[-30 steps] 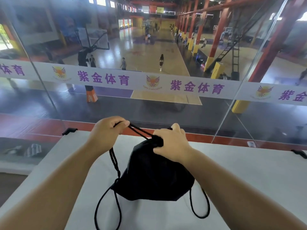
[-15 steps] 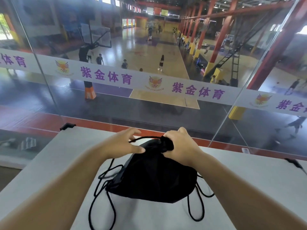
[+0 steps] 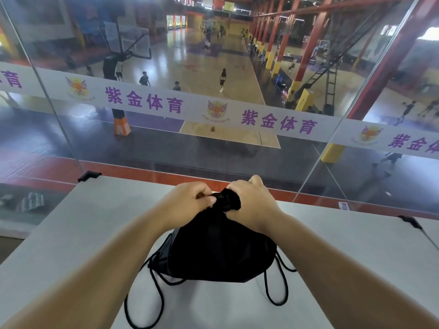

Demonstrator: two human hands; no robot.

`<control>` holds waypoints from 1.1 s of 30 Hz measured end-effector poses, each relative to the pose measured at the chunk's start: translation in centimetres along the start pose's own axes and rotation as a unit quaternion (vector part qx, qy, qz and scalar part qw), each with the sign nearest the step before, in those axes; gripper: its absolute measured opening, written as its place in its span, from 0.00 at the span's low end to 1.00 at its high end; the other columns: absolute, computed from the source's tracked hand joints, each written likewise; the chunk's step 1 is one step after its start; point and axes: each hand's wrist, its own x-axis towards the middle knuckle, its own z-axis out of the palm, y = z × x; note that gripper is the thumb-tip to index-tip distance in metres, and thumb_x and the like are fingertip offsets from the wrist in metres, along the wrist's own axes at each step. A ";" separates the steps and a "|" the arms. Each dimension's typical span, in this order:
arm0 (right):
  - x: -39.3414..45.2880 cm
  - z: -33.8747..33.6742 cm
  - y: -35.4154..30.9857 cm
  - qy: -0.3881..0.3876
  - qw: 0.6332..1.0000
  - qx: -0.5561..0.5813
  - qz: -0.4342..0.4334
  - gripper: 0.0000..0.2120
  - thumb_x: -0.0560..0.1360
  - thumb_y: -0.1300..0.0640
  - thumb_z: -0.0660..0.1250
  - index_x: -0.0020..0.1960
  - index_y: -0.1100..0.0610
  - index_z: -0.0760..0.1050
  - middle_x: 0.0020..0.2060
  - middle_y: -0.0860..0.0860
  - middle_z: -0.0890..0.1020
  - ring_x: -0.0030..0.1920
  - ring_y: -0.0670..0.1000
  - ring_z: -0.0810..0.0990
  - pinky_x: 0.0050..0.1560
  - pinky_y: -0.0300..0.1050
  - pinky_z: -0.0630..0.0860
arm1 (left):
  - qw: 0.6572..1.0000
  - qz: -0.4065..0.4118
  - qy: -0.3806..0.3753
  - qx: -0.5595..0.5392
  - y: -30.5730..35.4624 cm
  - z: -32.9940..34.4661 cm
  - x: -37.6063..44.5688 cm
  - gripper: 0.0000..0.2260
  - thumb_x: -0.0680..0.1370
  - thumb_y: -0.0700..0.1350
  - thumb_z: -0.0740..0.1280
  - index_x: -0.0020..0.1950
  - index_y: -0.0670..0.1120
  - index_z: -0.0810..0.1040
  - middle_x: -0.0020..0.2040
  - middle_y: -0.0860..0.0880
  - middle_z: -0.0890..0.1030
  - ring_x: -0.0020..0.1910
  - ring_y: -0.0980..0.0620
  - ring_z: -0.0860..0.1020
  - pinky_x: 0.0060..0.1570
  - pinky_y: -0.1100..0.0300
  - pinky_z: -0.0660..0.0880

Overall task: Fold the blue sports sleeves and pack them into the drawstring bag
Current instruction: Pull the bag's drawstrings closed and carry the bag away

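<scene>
A black drawstring bag [image 3: 221,255] sits bulging on the white table [image 3: 90,233], its mouth gathered tight at the top. My left hand [image 3: 187,203] pinches the cord and fabric at the left of the gathered neck. My right hand [image 3: 251,203] is clenched around the neck from the right. Black cords [image 3: 156,293] trail in loops on the table on both sides of the bag. No blue sports sleeves are visible; the bag's inside is hidden.
A glass wall [image 3: 166,138] with a white banner of purple characters stands right behind the table's far edge. Black clips [image 3: 89,175] hold the table corners. A basketball hall with people lies far below.
My left hand has come in from holding the pulled cord out to the left and now meets my right hand at the bag's neck. The cords have gone slack onto the table.
</scene>
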 end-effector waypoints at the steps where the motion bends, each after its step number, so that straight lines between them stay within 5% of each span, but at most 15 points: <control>1: -0.1 0.1 0.1 0.008 1.000 -0.010 -0.007 0.04 0.70 0.50 0.63 0.43 0.49 0.71 0.38 0.43 0.74 0.47 0.52 0.65 0.43 0.45 0.68 | 0.998 -0.014 -0.003 -0.061 0.0 -0.1 -0.1 0.09 0.79 0.44 0.62 0.39 0.47 0.77 0.36 0.51 0.81 0.36 0.51 0.78 0.43 0.54 0.75; 4: -0.6 0.6 0.1 0.025 0.999 -0.022 -0.032 0.04 0.71 0.49 0.62 0.42 0.47 0.68 0.38 0.40 0.72 0.46 0.52 0.65 0.44 0.44 0.66 | 0.974 -0.058 -0.009 -0.220 0.3 0.1 0.0 0.11 0.79 0.41 0.60 0.37 0.44 0.71 0.28 0.51 0.73 0.26 0.53 0.69 0.30 0.58 0.68; 9: -1.0 0.8 1.2 0.043 0.996 -0.079 -0.023 0.12 0.71 0.47 0.62 0.54 0.45 0.72 0.49 0.40 0.77 0.47 0.50 0.63 0.47 0.44 0.63 | 0.981 -0.083 0.100 -0.145 -0.7 -0.6 0.1 0.15 0.77 0.50 0.66 0.33 0.45 0.72 0.20 0.56 0.68 0.23 0.57 0.63 0.27 0.61 0.62; 13: -2.6 -0.6 4.9 0.027 0.994 -0.086 0.066 0.14 0.69 0.48 0.63 0.55 0.44 0.73 0.52 0.40 0.77 0.48 0.51 0.62 0.49 0.45 0.64 | 0.957 -0.107 0.219 -0.154 -2.9 -3.2 0.2 0.15 0.76 0.50 0.67 0.41 0.37 0.77 0.25 0.51 0.66 0.25 0.52 0.62 0.30 0.57 0.61; 16: -3.3 -1.0 6.2 0.017 0.993 -0.083 0.085 0.12 0.69 0.49 0.64 0.53 0.45 0.73 0.51 0.42 0.76 0.49 0.50 0.63 0.50 0.44 0.65 | 0.954 -0.114 0.237 -0.144 -3.5 -2.9 0.4 0.17 0.77 0.50 0.65 0.43 0.35 0.75 0.26 0.50 0.65 0.24 0.52 0.61 0.29 0.58 0.61; 21: -3.2 -0.8 5.7 0.038 0.996 -0.004 0.081 0.10 0.69 0.49 0.69 0.49 0.49 0.75 0.47 0.42 0.75 0.51 0.51 0.67 0.50 0.43 0.65 | 0.976 -0.126 0.141 -0.111 -4.6 -1.6 0.9 0.12 0.77 0.52 0.63 0.39 0.46 0.75 0.32 0.52 0.73 0.30 0.52 0.70 0.34 0.56 0.68; 23: -3.3 -0.9 5.6 0.046 0.994 0.040 0.087 0.12 0.68 0.47 0.71 0.49 0.48 0.76 0.47 0.42 0.76 0.53 0.50 0.66 0.52 0.43 0.64 | 0.983 -0.146 0.086 -0.067 -4.5 -1.0 1.0 0.07 0.77 0.53 0.63 0.47 0.52 0.76 0.45 0.52 0.78 0.42 0.51 0.76 0.44 0.55 0.72; 27: -3.3 -0.8 5.1 0.054 0.990 0.089 0.097 0.18 0.66 0.44 0.75 0.53 0.46 0.76 0.49 0.39 0.74 0.56 0.47 0.63 0.55 0.42 0.62 | 0.996 -0.081 0.023 -0.013 -2.0 1.5 1.2 0.23 0.73 0.59 0.66 0.67 0.56 0.69 0.63 0.54 0.70 0.61 0.53 0.70 0.62 0.52 0.69; 30: -3.4 -1.0 4.9 0.055 0.987 0.110 0.100 0.23 0.66 0.45 0.75 0.58 0.46 0.74 0.53 0.39 0.72 0.58 0.45 0.61 0.56 0.42 0.63 | 1.000 -0.008 -0.029 -0.009 0.4 3.2 1.7 0.23 0.71 0.57 0.70 0.65 0.56 0.71 0.61 0.57 0.71 0.61 0.57 0.71 0.62 0.55 0.70; 33: -3.9 -1.9 5.2 0.079 0.981 0.143 0.102 0.23 0.69 0.46 0.72 0.62 0.46 0.72 0.55 0.39 0.70 0.59 0.44 0.63 0.56 0.40 0.63 | 1.000 0.014 0.010 0.019 1.6 4.3 2.8 0.08 0.72 0.53 0.71 0.50 0.54 0.78 0.49 0.56 0.79 0.50 0.55 0.78 0.50 0.59 0.76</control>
